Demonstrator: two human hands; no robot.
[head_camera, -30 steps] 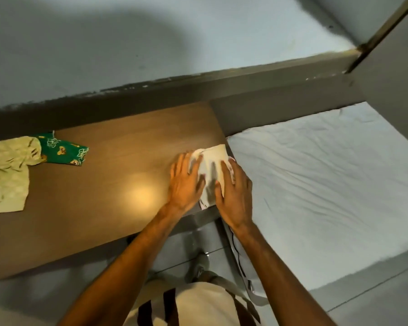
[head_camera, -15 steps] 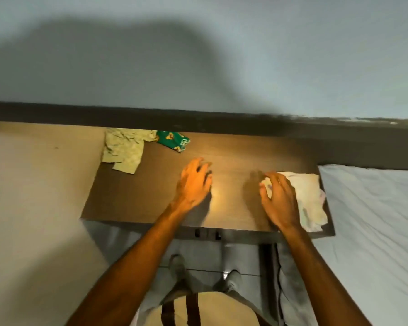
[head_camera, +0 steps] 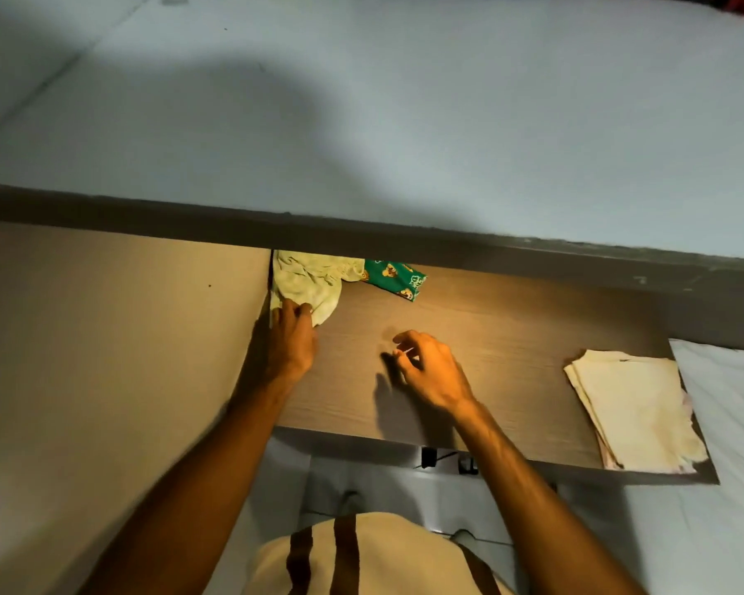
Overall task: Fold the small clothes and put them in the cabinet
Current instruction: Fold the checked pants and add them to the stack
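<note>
Your left hand (head_camera: 291, 337) has its grip closed on the lower edge of the pale yellow-green garment (head_camera: 308, 281), which lies at the desk's (head_camera: 490, 337) 10 o'clock corner. Your right hand (head_camera: 430, 369) hovers at centre, loosely curled, released. The folded cream cloth (head_camera: 636, 414) lies at 4 o'clock.

Two hands are over the wooden desk (head_camera: 512, 337): left hand (head_camera: 291, 341) and right hand (head_camera: 430, 367). Three cloth items lie there: one pale yellow-green garment (head_camera: 308, 279), one green printed cloth (head_camera: 394, 279), one folded cream cloth (head_camera: 636, 414).
</note>
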